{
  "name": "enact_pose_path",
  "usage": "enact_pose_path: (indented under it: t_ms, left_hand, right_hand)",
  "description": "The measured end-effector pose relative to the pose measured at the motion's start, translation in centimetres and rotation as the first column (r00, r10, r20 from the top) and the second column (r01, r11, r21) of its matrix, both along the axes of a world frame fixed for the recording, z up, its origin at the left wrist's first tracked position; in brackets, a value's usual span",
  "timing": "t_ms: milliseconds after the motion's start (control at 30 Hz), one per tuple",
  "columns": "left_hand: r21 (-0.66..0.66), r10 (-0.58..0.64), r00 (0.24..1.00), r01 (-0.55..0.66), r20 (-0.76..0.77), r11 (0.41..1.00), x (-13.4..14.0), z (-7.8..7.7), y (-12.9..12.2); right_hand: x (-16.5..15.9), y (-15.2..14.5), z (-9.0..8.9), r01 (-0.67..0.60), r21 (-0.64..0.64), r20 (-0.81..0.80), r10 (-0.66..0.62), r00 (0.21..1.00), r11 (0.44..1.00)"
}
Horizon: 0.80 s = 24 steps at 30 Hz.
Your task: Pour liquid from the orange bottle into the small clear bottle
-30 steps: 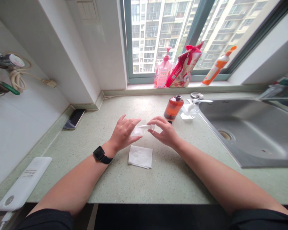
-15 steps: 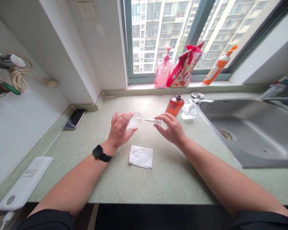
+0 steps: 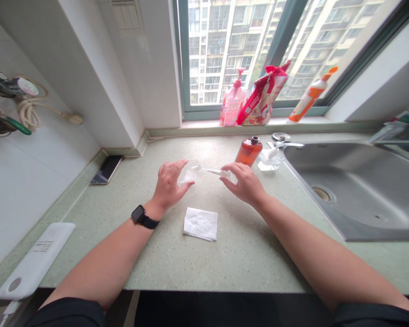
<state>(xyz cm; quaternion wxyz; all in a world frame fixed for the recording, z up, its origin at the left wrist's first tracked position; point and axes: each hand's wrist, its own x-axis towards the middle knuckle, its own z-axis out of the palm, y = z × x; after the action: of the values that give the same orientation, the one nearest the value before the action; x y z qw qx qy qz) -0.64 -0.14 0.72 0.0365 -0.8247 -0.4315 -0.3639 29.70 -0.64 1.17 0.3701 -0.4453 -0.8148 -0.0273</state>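
Note:
My left hand (image 3: pixel 170 184) is closed around a small clear bottle (image 3: pixel 190 172), tipped so that its threaded neck points right. Between the fingertips of my right hand (image 3: pixel 243 184) is a clear pump or spray top (image 3: pixel 226 174), its thin tube running left to the bottle's mouth. Whether the tube's tip sits inside the neck is too fine to tell. Just behind my right hand stands an amber bottle (image 3: pixel 248 152) with an uncapped dark neck. A folded white tissue (image 3: pixel 200 224) lies on the counter below both hands.
Right of the amber bottle are a clear square container (image 3: pixel 270 160) with a white pump and the steel sink (image 3: pixel 361 186). A phone (image 3: pixel 106 170) and a white power bank (image 3: pixel 37 259) lie on the left. Pink (image 3: pixel 232 106) and orange (image 3: pixel 308 102) bottles line the windowsill.
The clear bottle has tilted a little in my left hand. My right hand still holds the pump top near its mouth, almost unmoved.

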Motion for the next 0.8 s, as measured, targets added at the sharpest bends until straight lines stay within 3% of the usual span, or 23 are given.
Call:
enact_pose_path:
  t_ms: [167,367,533,633,800]
  left_hand:
    - [-0.038,-0.015,0.998,0.018,0.061,0.999,-0.2,0.1,0.1]
    - [-0.074,0.017,0.993,-0.008,0.121,0.997,-0.7,-0.1,0.4]
    - [-0.121,0.050,0.989,-0.033,0.142,0.992,-0.9,-0.2,0.6]
    - [-0.115,0.045,0.988,-0.028,0.148,0.993,-0.9,-0.3,0.7]
    - [-0.089,0.029,0.988,-0.015,0.153,0.996,-1.0,-0.5,0.9]
  right_hand:
    - [0.0,-0.2,0.6,-0.005,-0.061,-0.171,-0.005,0.985,0.998]
    - [2.2,0.3,2.4,-0.007,-0.199,-0.457,-0.086,0.885,0.980]
    - [5.4,1.1,4.1,-0.189,-0.260,-0.621,-0.014,0.784,0.947]
    - [7.4,1.4,4.9,-0.176,-0.321,-0.620,-0.065,0.782,0.931]
    - [10.2,1.3,5.6,-0.062,-0.508,-0.402,-0.172,0.900,0.859]
